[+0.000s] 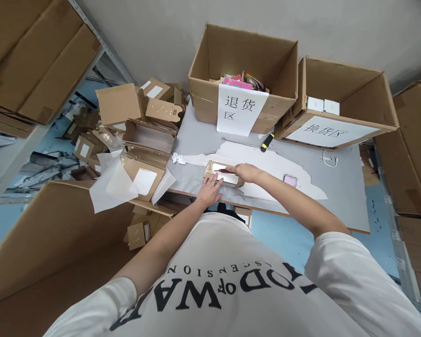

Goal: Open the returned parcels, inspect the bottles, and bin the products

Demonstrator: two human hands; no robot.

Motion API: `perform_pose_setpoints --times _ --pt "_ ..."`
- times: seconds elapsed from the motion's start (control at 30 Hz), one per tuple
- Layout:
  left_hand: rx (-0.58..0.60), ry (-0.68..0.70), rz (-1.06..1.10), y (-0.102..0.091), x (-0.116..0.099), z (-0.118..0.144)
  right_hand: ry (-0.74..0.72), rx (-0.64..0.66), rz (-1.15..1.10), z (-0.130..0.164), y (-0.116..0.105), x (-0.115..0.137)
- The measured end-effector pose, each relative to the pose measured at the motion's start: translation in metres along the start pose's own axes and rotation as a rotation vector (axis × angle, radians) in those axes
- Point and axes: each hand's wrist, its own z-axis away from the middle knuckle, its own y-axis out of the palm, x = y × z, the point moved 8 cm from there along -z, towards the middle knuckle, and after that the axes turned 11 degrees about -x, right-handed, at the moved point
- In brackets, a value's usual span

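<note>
A small brown cardboard box (pixel 210 167) with a white label and shiny tape at its left end lies near the table's front edge. My left hand (pixel 209 191) rests on its near side with fingers spread. My right hand (pixel 247 172) is closed round a slim red-and-black tool (pixel 225 171), held almost flat across the box top. Its tip points left, just above my left fingertips; its exact kind is too small to make out. Under the box's right part spreads a torn white sheet (pixel 266 164).
Behind stand two large open cartons with paper signs, the left carton (pixel 203 100) and the right carton (pixel 389 114). A yellow-and-black tool (pixel 267 142) and a small pink card (pixel 290 180) lie on the table (pixel 344 187). Opened boxes (pixel 147 161) pile up at the left.
</note>
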Motion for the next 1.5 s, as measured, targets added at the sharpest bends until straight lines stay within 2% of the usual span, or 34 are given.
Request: perform_pose_setpoints --times 0.17,0.57,0.73,0.83,0.93,1.03,1.1,1.2,1.3,1.5 --pt "-0.011 0.0 0.005 0.001 0.0 0.0 0.057 -0.001 0.006 0.024 0.006 -0.019" --pt "-0.004 0.017 -0.004 0.003 0.0 0.001 0.246 0.1 0.056 0.098 0.024 -0.074" --pt "-0.011 0.014 0.0 0.004 -0.001 0.001 0.256 0.0 -0.015 0.119 0.033 -0.083" --pt "-0.02 0.014 0.001 0.003 -0.001 0.001 0.28 -0.12 -0.055 0.142 0.036 -0.092" --pt "-0.023 0.021 0.004 0.003 -0.001 0.002 0.452 -0.322 -0.135 0.165 0.044 -0.107" --pt "-0.012 0.028 0.001 0.003 -0.001 0.003 0.748 -0.455 -0.23 0.176 0.076 -0.116" --pt "-0.002 0.03 -0.006 0.003 -0.001 0.003 0.888 -0.479 -0.299 0.167 0.106 -0.111" --pt "0.011 0.035 -0.016 0.003 -0.001 0.003 0.982 -0.461 -0.336 0.139 0.147 -0.095" --pt "0.023 0.043 -0.025 0.002 -0.001 0.002 1.048 -0.431 -0.347 0.114 0.176 -0.083" --pt "0.051 0.06 -0.032 0.001 0.001 0.002 1.196 -0.411 -0.358 0.097 0.207 -0.079"
